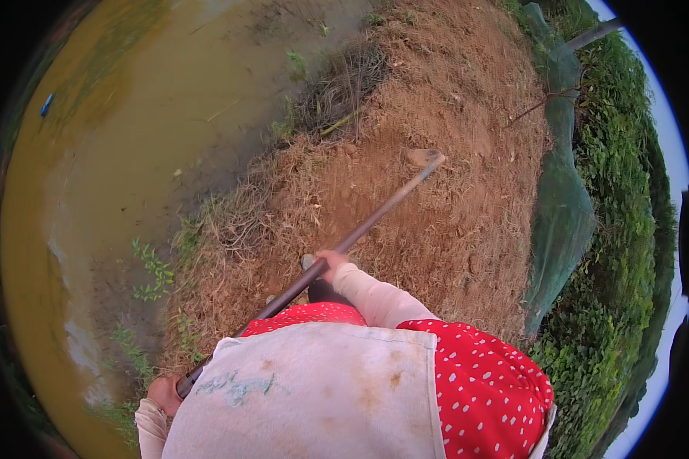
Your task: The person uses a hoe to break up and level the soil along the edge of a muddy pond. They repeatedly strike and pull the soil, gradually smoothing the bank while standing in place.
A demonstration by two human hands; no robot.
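A long-handled hoe [379, 213] runs diagonally from beside my left hip out over the bare soil. My right hand [331, 263] is wrapped around the middle of its dark handle, in front of my body. Low at the left, my left hand [165, 394] grips the handle near its rear end, partly hidden by a pale cloth over my front. The hoe's blade [424, 156] rests at the reddish-brown soil [465, 229], with dry grass scraps around it; how deep its edge sits I cannot tell.
Murky pond water [138, 143] lies along the left of the bank. Dry stalks [344, 86] are heaped at its edge. On the right, green netting [560, 229] hangs before dense leafy plants [626, 241], with a post [591, 35] farther up. My shoe [307, 261] shows beneath the handle.
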